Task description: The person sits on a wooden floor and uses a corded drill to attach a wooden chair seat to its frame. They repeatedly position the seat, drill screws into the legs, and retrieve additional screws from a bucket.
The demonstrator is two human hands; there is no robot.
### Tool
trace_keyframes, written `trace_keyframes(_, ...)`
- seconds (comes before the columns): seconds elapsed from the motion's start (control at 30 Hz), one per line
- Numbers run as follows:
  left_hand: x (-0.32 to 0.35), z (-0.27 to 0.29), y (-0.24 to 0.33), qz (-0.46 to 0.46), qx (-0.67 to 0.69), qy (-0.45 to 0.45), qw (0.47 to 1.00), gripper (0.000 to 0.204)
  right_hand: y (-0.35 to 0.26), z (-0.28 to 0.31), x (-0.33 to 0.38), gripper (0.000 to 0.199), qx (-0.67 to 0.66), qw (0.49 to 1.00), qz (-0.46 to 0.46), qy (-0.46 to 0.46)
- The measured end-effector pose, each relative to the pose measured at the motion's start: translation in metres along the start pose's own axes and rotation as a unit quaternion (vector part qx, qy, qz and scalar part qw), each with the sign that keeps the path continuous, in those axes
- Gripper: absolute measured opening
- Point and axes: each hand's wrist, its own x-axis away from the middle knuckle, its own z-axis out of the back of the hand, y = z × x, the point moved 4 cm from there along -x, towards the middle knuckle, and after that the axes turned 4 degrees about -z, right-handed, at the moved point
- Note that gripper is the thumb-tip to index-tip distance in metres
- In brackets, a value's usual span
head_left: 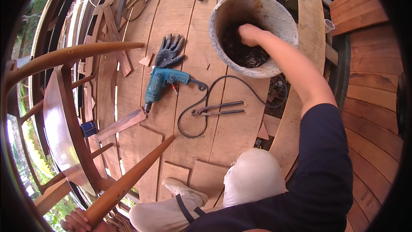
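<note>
- The right hand [248,34] reaches down inside a grey, worn bucket [223,13]. It is curled into a loose fist among dark bits at the bottom. Whether it grips any of them cannot be told.
- The bucket stands on a floor of wide wooden planks [180,17], with the person's bare right forearm passing over its near rim.
- The left hand [76,222] is at the bottom edge of the view, far from the bucket. It is wrapped around the end of a tapered wooden chair leg [128,178], which slants up and away from it.
- That leg belongs to a wooden chair [60,111] lying on its side, just beyond the left hand.
- Below and to the left of the right hand lies a teal electric drill [161,83]. Its black cord [201,111] loops over the planks.
- A dark work glove [169,51] lies touching the far end of the drill.
- A pair of metal pincers [219,108] lies inside the cord's loop, between the bucket and the person's knee.
- A small blue tin [89,128] sits near the chair seat, beside loose wood offcuts.
- The person wears pale trousers, a dark sleeve and a light shoe [182,189].
</note>
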Motion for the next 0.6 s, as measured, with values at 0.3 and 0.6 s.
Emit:
trace_keyframes(0.3,0.001,0.015,-0.003,0.036,0.085,-0.054,0.994,0.014,-0.044,0.05,0.137,0.004,-0.603,0.793,0.075,0.04)
trace_keyframes(0.6,-0.003,0.011,-0.014,0.094,0.167,-0.103,0.976,0.018,-0.19,0.042,0.207,0.052,-0.716,0.642,0.274,-0.003)
